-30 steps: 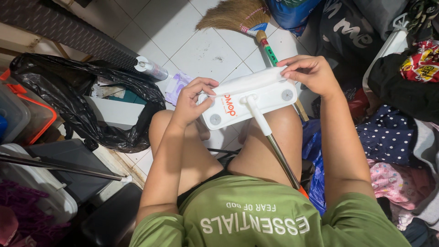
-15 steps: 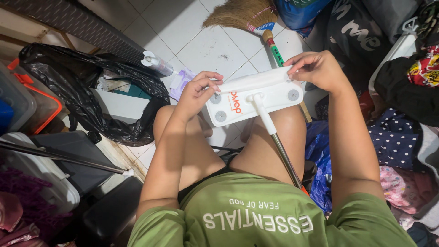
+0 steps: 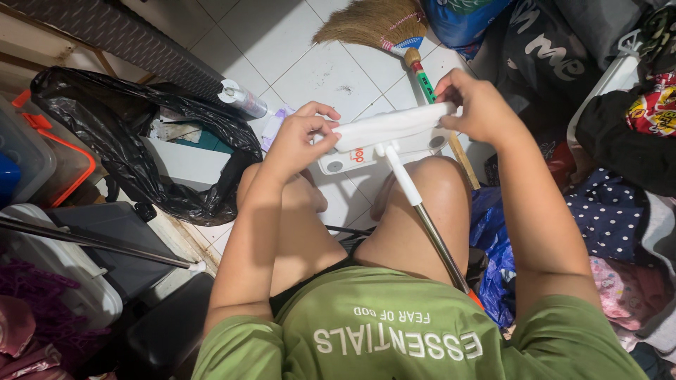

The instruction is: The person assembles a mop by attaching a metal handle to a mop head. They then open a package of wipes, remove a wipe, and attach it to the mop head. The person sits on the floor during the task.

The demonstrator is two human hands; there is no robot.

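I hold the white flat mop head (image 3: 384,137) over my knees, one hand at each end. My left hand (image 3: 299,141) closes its fingers on the left end; my right hand (image 3: 479,109) grips the right end, thumb on top. The mop handle (image 3: 422,214) runs from the middle of the head down between my thighs toward my green shirt (image 3: 401,338). On the white tiled floor (image 3: 282,35) beyond the head lies a straw broom (image 3: 384,24), its green stick passing behind my right hand. A black rubbish bag (image 3: 141,134) sits open to my left, with a spray can (image 3: 243,98) just beside it. Piled clothes (image 3: 620,176) crowd my right side.
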